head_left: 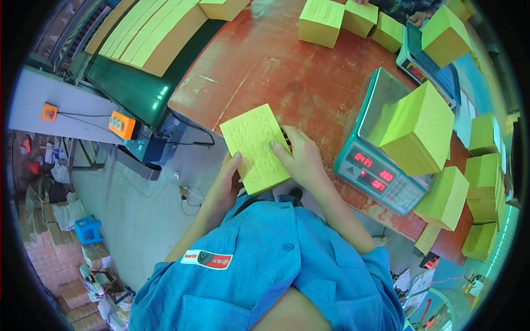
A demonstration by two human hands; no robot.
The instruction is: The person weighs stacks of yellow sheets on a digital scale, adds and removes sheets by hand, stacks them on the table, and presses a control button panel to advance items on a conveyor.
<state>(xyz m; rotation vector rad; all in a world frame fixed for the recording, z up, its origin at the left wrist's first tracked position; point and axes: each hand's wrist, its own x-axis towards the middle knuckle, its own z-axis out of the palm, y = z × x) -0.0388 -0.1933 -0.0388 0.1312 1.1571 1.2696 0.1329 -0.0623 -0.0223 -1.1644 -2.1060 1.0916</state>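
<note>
Between my two hands, in front of my body at the table's near edge, is a block-like stack of yellow sheets (255, 144) with a wavy printed pattern on its top face. My left hand (225, 177) grips its lower left side, thumb on the edge. My right hand (302, 157) clasps the right side; the thumb lies on the top face and the other fingers go behind it. To the right, a teal counting scale (349, 157) shows lit red digits, and a taller yellow stack (420, 129) rests on its pan.
The worn red table (259, 71) spreads ahead. More yellow stacks (321, 23) stand at its far side, near a second scale (414, 69) and another person's hand (419, 18). Further stacks (444, 198) sit at right. At left is a green conveyor belt (124, 83) carrying yellow stacks, with an orange button box (121, 125).
</note>
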